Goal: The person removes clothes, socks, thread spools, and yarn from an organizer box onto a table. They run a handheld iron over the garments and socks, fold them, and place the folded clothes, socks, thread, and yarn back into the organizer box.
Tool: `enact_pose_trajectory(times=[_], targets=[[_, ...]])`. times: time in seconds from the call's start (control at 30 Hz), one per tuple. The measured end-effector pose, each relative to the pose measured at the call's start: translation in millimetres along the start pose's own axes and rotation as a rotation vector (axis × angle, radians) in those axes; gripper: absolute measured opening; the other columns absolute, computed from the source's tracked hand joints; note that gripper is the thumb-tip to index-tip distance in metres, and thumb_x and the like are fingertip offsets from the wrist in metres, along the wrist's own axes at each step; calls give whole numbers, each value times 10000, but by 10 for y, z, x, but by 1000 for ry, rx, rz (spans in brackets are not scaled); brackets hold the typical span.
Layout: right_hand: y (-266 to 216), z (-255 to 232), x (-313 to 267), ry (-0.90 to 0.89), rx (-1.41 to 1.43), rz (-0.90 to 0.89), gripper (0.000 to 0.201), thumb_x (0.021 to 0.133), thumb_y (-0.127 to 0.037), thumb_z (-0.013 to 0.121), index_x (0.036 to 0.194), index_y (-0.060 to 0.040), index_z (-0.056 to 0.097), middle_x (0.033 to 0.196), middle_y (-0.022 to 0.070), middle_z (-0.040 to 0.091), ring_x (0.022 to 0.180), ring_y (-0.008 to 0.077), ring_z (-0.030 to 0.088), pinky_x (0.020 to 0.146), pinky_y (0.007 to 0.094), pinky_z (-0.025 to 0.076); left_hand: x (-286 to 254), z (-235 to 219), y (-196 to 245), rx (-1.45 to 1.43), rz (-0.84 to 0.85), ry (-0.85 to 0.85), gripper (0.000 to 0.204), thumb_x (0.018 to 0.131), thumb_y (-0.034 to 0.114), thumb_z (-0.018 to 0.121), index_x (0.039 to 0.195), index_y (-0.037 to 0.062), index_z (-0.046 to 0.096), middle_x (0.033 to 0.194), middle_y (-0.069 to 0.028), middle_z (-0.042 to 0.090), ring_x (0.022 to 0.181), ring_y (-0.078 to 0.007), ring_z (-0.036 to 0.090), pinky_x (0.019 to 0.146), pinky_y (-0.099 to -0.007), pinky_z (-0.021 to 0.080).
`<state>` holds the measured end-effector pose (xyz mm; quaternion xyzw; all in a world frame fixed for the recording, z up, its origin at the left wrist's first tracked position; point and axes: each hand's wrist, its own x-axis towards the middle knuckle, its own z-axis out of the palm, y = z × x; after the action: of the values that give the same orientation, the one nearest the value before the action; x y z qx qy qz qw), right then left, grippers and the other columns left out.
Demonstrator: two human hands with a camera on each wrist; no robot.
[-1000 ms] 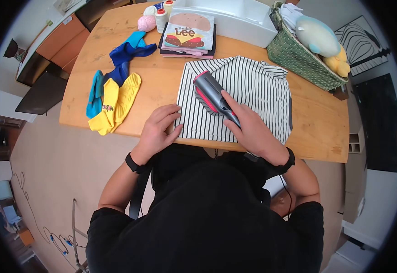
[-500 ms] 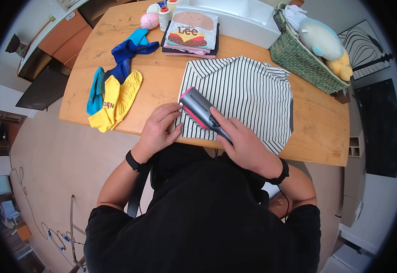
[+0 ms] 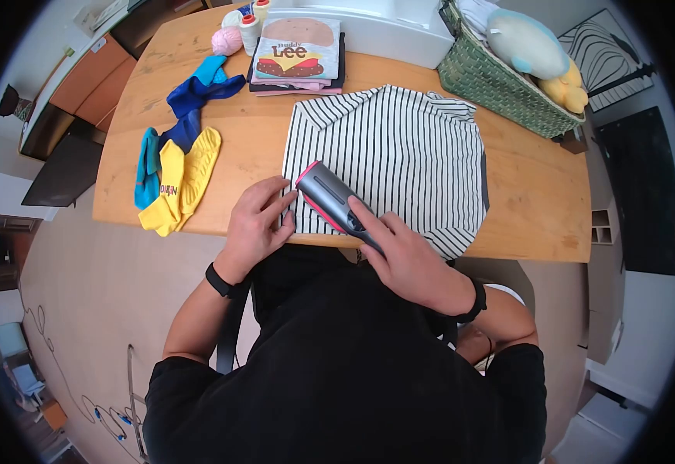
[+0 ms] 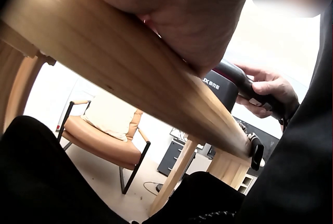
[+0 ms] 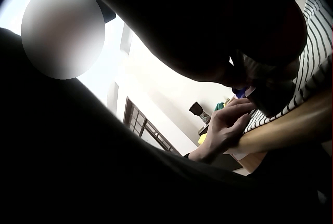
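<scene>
In the head view, a black-and-white striped shirt [image 3: 399, 147] lies spread at the table's front edge. My right hand [image 3: 411, 259] grips the handle of a grey handheld garment steamer [image 3: 328, 193] with pink trim. Its head rests low on the shirt's left side, tilted toward the upper left. My left hand [image 3: 256, 220] rests at the shirt's left edge, fingertips on the cloth close to the steamer's head. The left wrist view shows the steamer [image 4: 223, 86] and right hand [image 4: 273, 91] beyond the table edge. Darkness hides most of the steamer in the right wrist view.
Yellow socks [image 3: 179, 182] and blue socks [image 3: 186, 124] lie on the left of the table [image 3: 542, 209]. Folded clothes [image 3: 299, 58], thread spools [image 3: 250, 35] and pink yarn [image 3: 227, 42] sit behind. A white bin [image 3: 376, 35] and green basket [image 3: 507, 93] of toys stand at the back.
My right hand has slid the steamer left and toward the front edge, down to the shirt's lower left part beside my left hand. The left hand keeps its place at the shirt's edge.
</scene>
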<state>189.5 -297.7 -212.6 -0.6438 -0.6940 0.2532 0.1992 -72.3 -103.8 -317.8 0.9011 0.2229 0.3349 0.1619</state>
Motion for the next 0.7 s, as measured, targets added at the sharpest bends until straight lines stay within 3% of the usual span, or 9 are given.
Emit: enact_pose_trajectory(times=[0.3, 0.37, 0.47, 0.53, 0.7], targets=[[35, -87, -92, 28, -19, 39, 802, 1119, -166, 728, 1830, -169, 357, 1108, 188, 601, 753, 382, 698, 708, 493, 599, 9, -37, 4, 8, 1, -13, 381, 869, 26, 819, 1249, 28, 840, 1420, -185, 750, 1281, -383, 744, 1066, -462, 630], [70, -143, -43, 0, 34, 67, 840, 1091, -77, 725, 1840, -167, 354, 1118, 176, 603, 862, 366, 679, 801, 471, 583, 34, -120, -27, -152, -109, -87, 349, 918, 29, 826, 1267, 30, 835, 1430, -164, 746, 1289, -366, 729, 1091, -459, 609], [45, -147, 46, -26, 39, 34, 822, 1087, -90, 732, 1828, -163, 383, 1122, 171, 612, 875, 369, 681, 809, 471, 586, 141, -292, -195, -66, -30, -181, 325, 955, 52, 823, 1280, 34, 825, 1408, -143, 750, 1310, -362, 697, 1070, -466, 591], [25, -174, 138, -59, 47, -1, 815, 1086, -95, 734, 1824, -160, 393, 1128, 170, 616, 876, 370, 681, 811, 470, 588, 224, -323, -271, -96, -78, -195, 309, 974, 34, 811, 1283, 45, 831, 1423, -130, 732, 1289, -341, 680, 1110, -454, 566], [-8, -111, 296, -105, 37, -94, 809, 1085, -102, 737, 1820, -162, 403, 1137, 172, 630, 883, 374, 687, 819, 472, 593, 392, -327, -438, -214, -118, -241, 306, 941, -16, 817, 1239, 44, 855, 1385, -103, 702, 1172, -309, 663, 1031, -422, 579]])
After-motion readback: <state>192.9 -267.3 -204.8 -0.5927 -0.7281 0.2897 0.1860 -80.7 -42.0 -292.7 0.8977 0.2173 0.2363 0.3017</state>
